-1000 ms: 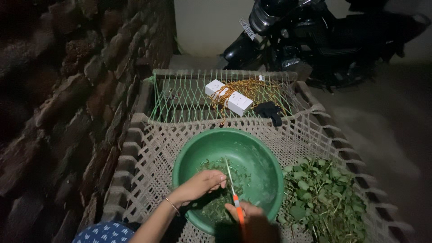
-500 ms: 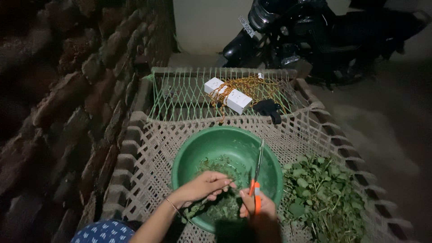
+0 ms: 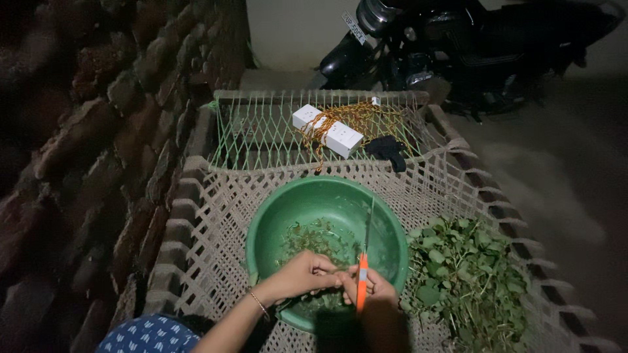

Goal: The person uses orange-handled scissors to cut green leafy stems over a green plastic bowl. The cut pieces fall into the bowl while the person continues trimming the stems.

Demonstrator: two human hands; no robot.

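Head view, dim light: we see both hands working over the near rim of a green bowl that sits on a woven rope cot. Our left hand is pinched narrow on a thin sprig of greens, fingertips right at the blade. Our right hand is closed around an orange-handled knife, blade pointing up and away over the bowl.

Risk as we judge it: left fingertips sit touching or just beside the cutting edge, and the poor light makes a slip and nick likely. The bowl rests on springy netting, so a push on its rim could tip it.

Chopped greens look like small dark-green bits, scattered thin on the bowl's floor, some hidden under the hands. A pile of uncut leafy stems lies just right of the bowl. Farther off: a white box with orange cord, and a parked motorbike.
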